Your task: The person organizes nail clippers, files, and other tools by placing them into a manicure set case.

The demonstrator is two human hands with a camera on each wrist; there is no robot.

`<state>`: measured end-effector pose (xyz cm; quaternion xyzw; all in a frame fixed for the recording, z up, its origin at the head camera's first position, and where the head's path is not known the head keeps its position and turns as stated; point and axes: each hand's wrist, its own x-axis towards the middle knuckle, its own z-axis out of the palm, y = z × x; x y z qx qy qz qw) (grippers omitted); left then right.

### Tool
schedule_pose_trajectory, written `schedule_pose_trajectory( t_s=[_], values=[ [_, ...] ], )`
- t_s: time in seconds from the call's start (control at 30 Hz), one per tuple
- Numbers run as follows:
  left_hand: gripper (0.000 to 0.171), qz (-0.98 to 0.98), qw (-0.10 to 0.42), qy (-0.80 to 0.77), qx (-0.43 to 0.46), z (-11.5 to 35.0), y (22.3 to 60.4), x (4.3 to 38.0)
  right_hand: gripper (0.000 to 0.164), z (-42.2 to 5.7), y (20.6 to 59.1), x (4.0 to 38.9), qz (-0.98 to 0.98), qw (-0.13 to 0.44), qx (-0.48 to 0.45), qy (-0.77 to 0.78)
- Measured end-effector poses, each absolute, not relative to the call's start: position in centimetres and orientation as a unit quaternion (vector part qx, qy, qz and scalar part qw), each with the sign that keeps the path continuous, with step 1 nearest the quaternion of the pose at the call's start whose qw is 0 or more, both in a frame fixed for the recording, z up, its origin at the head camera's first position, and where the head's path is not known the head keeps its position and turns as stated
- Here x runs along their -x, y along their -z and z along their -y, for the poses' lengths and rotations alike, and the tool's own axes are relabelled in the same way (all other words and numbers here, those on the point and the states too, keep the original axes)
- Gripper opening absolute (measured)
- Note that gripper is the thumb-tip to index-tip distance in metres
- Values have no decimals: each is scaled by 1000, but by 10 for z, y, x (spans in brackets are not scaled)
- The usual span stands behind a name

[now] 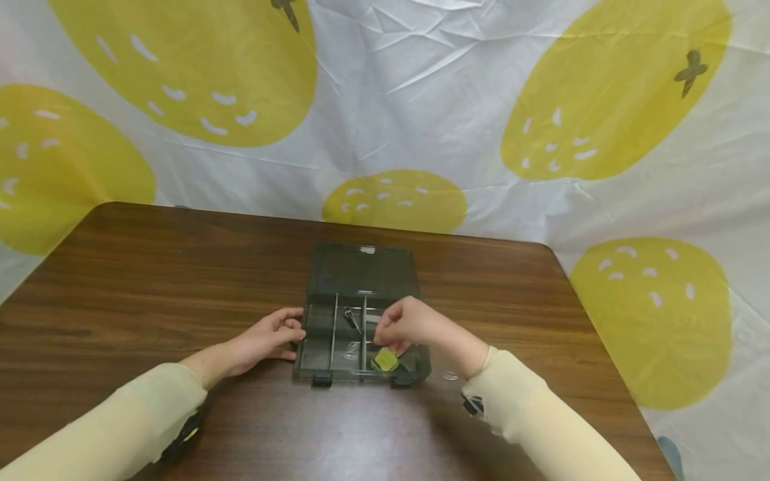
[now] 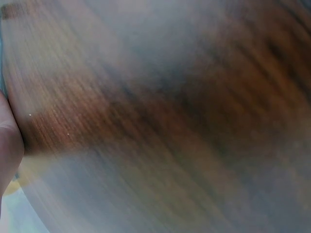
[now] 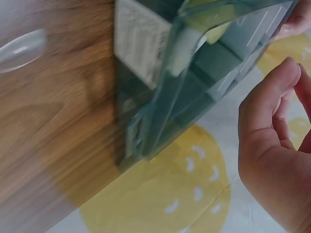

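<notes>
A dark translucent compartment box (image 1: 319,347) lies with its lid (image 1: 363,270) folded back. My left hand (image 1: 267,344) touches the box's left side with its fingertips; in the left wrist view only part of a finger (image 2: 8,145) shows. Over the right-hand compartments is my right hand (image 1: 409,324), its thumb and fingertips drawn together. Whether a small thing sits between those fingertips is hidden. Below them, a yellow-green square item (image 1: 385,359) lies in the front right compartment. What looks like a nail clipper (image 1: 350,318) leans in the middle compartment, behind a small clear piece (image 1: 351,351).
A clear oval piece (image 1: 450,376) lies on the brown wooden table (image 1: 240,427), right of the box. The box's side carries a white printed label (image 3: 143,41). A white cloth (image 1: 409,120) with yellow fruit shapes hangs behind the table.
</notes>
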<state>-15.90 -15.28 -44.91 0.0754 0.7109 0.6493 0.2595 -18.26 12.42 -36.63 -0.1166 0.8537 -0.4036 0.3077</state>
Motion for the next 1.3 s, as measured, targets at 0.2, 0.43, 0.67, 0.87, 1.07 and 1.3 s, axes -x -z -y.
schedule_pose_trajectory(
  t_s=[0.2,0.43,0.67,0.87,1.07,1.3],
  values=[
    [67,-711,260,-649,-74,152,449,159,10,-154,364,179,-858,294,103,407],
    [67,-708,262,-651,-76,151,448,159,16,-194,368,174,-852,290,89,426],
    [68,-711,260,-649,-76,152,450,160,21,-222,379,165,-833,305,70,455],
    [67,-713,259,-648,-72,152,451,160,21,-236,391,161,-840,301,70,446],
    [67,-714,258,-646,-76,150,448,158,18,-241,401,157,-858,282,65,423],
    [66,-716,257,-645,-74,150,447,158,17,-243,408,152,-871,267,60,408]
  ],
)
